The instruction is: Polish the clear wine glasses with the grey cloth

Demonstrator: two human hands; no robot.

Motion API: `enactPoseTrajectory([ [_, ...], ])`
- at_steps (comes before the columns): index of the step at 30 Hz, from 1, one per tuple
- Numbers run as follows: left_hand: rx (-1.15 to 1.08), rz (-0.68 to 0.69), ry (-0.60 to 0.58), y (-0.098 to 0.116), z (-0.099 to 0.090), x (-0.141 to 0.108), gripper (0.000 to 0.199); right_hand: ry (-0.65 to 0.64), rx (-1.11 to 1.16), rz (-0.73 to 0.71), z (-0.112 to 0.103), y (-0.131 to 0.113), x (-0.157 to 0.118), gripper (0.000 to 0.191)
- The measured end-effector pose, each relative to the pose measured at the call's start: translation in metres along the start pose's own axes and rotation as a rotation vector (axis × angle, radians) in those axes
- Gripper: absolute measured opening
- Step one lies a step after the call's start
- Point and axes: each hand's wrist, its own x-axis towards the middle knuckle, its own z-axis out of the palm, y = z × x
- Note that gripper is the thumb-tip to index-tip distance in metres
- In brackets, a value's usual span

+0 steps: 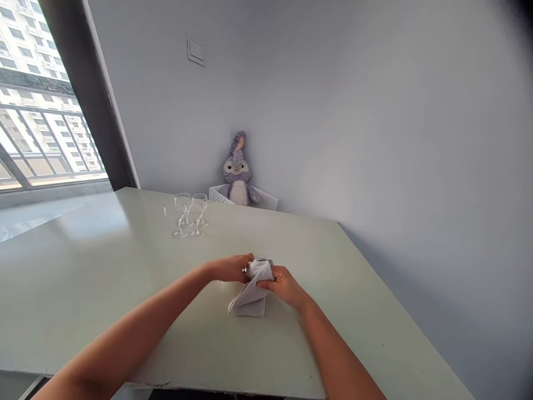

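Centrally, on your pale desk (83, 278), your right hand (283, 286) pinches a folded light-grey cloth (252, 300) between thumb and fingers. Your left hand (231, 268) curls against the cloth's left side; what it grips cannot be told. Farther, to the left, clear stemmed glasses (199, 204) stand clustered upright. At the far edge, a purple plush toy (238, 173) sits in a white basket (267, 201).
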Motion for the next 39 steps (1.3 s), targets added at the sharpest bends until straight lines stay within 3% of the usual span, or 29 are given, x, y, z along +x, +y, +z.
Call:
enactPoseTrajectory([
  [2, -0.099, 0.051, -0.161, -0.001, -0.007, -0.002, 0.024, -0.061, -0.008, 0.003, -0.002, -0.003, -0.002, 0.014],
  [3, -0.076, 0.042, -0.147, 0.000, -0.007, -0.003, 0.023, -0.043, -0.004, 0.016, -0.002, -0.003, -0.001, 0.015],
  [4, -0.005, 0.018, -0.053, 0.002, -0.006, -0.003, 0.023, 0.007, 0.010, 0.036, -0.003, -0.001, 0.000, 0.017],
  [6, 0.232, -0.010, 0.284, 0.008, -0.001, -0.001, 0.022, 0.159, 0.111, 0.057, -0.004, 0.003, 0.003, 0.021],
  [8, 0.485, 0.051, 0.596, 0.012, 0.006, 0.002, 0.023, 0.275, 0.294, 0.041, -0.005, 0.008, 0.006, 0.026],
  [9, 0.587, 0.108, 0.680, 0.013, 0.008, 0.003, 0.023, 0.292, 0.387, 0.029, -0.006, 0.009, 0.007, 0.028],
  [11, 0.723, 0.204, 0.715, 0.012, 0.010, 0.004, 0.023, 0.262, 0.500, 0.023, -0.005, 0.010, 0.007, 0.031],
  [15, 0.715, 0.219, 0.601, 0.009, 0.007, 0.002, 0.022, 0.182, 0.408, 0.026, -0.005, 0.003, 0.002, 0.028],
  [19, 0.356, 0.081, 0.433, 0.008, 0.000, -0.002, 0.019, 0.083, 0.192, 0.051, -0.011, -0.005, -0.004, 0.023],
  [22, -0.156, 0.048, 0.101, 0.001, -0.005, -0.004, 0.037, -0.035, 0.024, 0.058, -0.015, -0.012, -0.007, 0.022],
  [24, -0.481, 0.054, -0.151, -0.007, -0.006, -0.004, 0.048, -0.063, -0.096, -0.026, -0.016, -0.016, -0.008, 0.019],
  [27, -0.692, 0.042, -0.296, -0.015, -0.002, -0.001, 0.055, -0.021, -0.235, -0.161, -0.019, -0.017, -0.008, 0.017],
  [29, -0.581, 0.036, -0.211, -0.015, 0.003, 0.001, 0.052, 0.027, -0.269, -0.150, -0.022, -0.013, -0.006, 0.018],
  [34, 0.287, 0.134, 0.432, -0.006, 0.012, 0.003, 0.036, 0.179, -0.079, 0.035, -0.025, 0.005, 0.000, 0.026],
  [36, 0.505, 0.201, 0.522, -0.005, 0.012, 0.002, 0.033, 0.197, 0.026, 0.050, -0.020, 0.007, 0.000, 0.026],
  [39, 0.564, 0.261, 0.550, -0.006, 0.010, 0.000, 0.029, 0.122, 0.106, 0.039, -0.014, 0.004, -0.001, 0.027],
])
